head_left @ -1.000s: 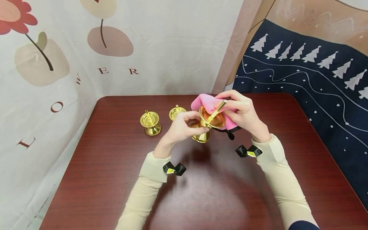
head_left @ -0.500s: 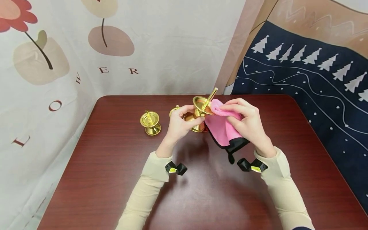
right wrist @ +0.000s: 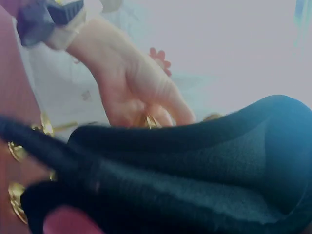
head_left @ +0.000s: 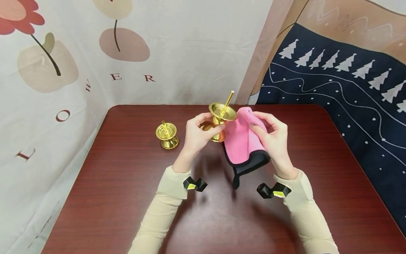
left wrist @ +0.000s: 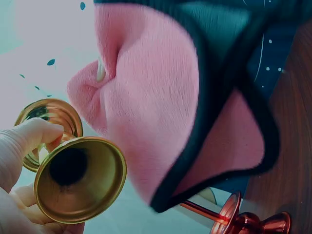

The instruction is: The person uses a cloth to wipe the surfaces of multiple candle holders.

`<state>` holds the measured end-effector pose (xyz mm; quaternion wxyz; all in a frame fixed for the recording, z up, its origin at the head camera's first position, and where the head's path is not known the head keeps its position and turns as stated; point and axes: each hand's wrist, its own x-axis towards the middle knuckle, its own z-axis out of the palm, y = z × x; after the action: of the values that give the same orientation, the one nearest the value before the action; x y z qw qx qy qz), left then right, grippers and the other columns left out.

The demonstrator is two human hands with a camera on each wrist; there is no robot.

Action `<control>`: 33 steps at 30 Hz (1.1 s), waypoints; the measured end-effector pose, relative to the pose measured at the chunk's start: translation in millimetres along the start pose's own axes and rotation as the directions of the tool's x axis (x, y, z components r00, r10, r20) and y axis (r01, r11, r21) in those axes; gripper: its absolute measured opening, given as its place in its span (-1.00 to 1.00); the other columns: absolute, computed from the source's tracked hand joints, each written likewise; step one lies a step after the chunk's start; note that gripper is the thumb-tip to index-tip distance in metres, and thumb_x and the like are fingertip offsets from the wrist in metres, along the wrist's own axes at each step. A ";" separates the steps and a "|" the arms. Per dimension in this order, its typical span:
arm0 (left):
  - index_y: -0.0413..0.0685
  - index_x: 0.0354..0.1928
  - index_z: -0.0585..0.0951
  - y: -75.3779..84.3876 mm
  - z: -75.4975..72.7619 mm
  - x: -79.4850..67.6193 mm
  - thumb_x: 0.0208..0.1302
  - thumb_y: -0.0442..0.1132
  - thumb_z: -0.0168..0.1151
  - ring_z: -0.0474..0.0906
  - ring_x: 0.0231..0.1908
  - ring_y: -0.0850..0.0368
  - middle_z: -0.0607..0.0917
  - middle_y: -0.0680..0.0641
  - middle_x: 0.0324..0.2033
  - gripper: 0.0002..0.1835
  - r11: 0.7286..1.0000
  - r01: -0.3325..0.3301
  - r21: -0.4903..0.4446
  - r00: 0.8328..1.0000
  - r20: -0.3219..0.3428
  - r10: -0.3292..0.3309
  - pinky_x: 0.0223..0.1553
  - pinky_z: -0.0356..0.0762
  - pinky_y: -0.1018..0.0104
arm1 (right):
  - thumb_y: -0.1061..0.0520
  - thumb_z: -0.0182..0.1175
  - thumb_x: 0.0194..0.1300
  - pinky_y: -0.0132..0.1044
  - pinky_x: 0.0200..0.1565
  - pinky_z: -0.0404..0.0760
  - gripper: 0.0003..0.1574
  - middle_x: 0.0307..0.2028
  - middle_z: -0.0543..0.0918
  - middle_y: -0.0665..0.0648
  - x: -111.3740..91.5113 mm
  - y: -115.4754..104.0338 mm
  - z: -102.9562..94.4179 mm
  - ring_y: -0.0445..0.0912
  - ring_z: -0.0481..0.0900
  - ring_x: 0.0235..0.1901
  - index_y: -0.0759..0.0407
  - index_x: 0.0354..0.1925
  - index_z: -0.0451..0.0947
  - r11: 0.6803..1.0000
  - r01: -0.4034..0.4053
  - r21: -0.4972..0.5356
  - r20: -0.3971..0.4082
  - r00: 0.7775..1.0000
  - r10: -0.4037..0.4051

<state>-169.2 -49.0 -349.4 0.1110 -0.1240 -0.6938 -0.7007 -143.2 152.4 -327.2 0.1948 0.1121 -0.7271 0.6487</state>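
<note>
In the head view my left hand [head_left: 196,137] grips a shiny gold candle holder [head_left: 227,115] by its stem, thumb in front. It is held above the table, its round dish upward and a thin gold tube standing tilted in it. The left wrist view shows the hollow underside of its flared base [left wrist: 80,180]. My right hand [head_left: 276,143] pinches a pink cloth [head_left: 239,146] with black edging and a loop. The cloth hangs down right beside the candle holder, apart from the dish. In the right wrist view its dark side [right wrist: 195,170] covers much of the frame.
A smaller gold candle holder [head_left: 166,135] stands on the brown table [head_left: 127,197] to the left. Another holder [left wrist: 248,220] shows under the cloth in the left wrist view; hand and cloth hide it in the head view. Printed curtains [head_left: 190,42] hang behind the table.
The cloth has come out of the dish and now hangs unfolded to its right. My left hand has raised the candle holder slightly and turned it more upright. My right hand has drawn back.
</note>
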 end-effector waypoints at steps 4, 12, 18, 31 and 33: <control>-0.41 -0.21 0.62 0.1 3.3 -2.0 -0.11 -0.48 0.42 0.54 -0.40 0.25 0.67 -0.28 -0.34 -0.67 0.999 -0.026 0.032 0.998 0.062 0.024 -0.32 0.52 0.45 | 0.44 0.22 0.11 -0.47 -0.25 0.54 -0.66 -0.29 0.64 -0.15 9.8 -6.4 1.8 -0.19 0.56 -0.32 0.47 -0.08 0.56 0.998 0.037 -0.044 0.011 0.999 -0.037; -0.37 -0.15 0.62 -0.8 7.9 -3.5 -0.09 -0.44 0.44 0.57 -0.33 0.11 0.67 -0.25 -0.31 -0.63 0.999 -0.021 0.046 0.997 0.072 0.017 -0.26 0.54 0.41 | 0.51 0.19 0.08 -0.59 -0.29 0.50 -0.70 -0.24 0.59 0.41 8.1 -35.3 10.4 -0.30 0.46 -0.32 0.55 -0.14 0.56 0.967 0.139 -0.215 0.128 0.985 -0.113; -0.38 -0.19 0.64 -4.0 9.7 -2.3 -0.11 -0.44 0.45 0.58 -0.35 0.04 0.67 -0.26 -0.36 -0.64 0.995 -0.064 0.074 0.998 -0.021 0.065 -0.30 0.54 0.41 | 0.50 0.24 0.05 -0.57 -0.21 0.52 -0.69 -0.23 0.60 0.34 0.6 -23.7 9.2 -0.27 0.49 -0.28 0.48 -0.15 0.59 0.963 0.158 -0.219 0.107 0.985 -0.137; -0.33 -0.16 0.55 0.0 6.0 2.7 -0.07 -0.40 0.43 0.57 -0.31 0.12 0.67 -0.27 -0.32 -0.62 1.000 0.000 0.012 0.993 -0.116 0.001 -0.28 0.50 0.42 | 0.46 0.18 0.14 -0.42 -0.29 0.58 -0.60 -0.27 0.65 -0.06 -16.7 9.1 25.1 -0.13 0.54 -0.32 0.52 0.00 0.45 0.980 -0.118 0.158 0.065 0.992 0.109; -0.33 -0.19 0.54 0.8 8.7 2.6 -0.06 -0.40 0.43 0.57 -0.32 0.14 0.67 -0.27 -0.33 -0.64 1.000 -0.004 0.005 0.993 -0.117 0.005 -0.29 0.50 0.42 | 0.45 0.17 0.16 -0.41 -0.27 0.59 -0.59 -0.26 0.65 -0.06 -17.4 11.7 30.9 -0.13 0.55 -0.31 0.53 0.01 0.44 0.976 -0.106 0.192 0.039 0.994 0.100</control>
<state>-171.2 -40.2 -347.8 0.1533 -0.0840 -0.6875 -0.7048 -136.7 121.9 -347.7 0.1385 0.1021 -0.6680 0.7240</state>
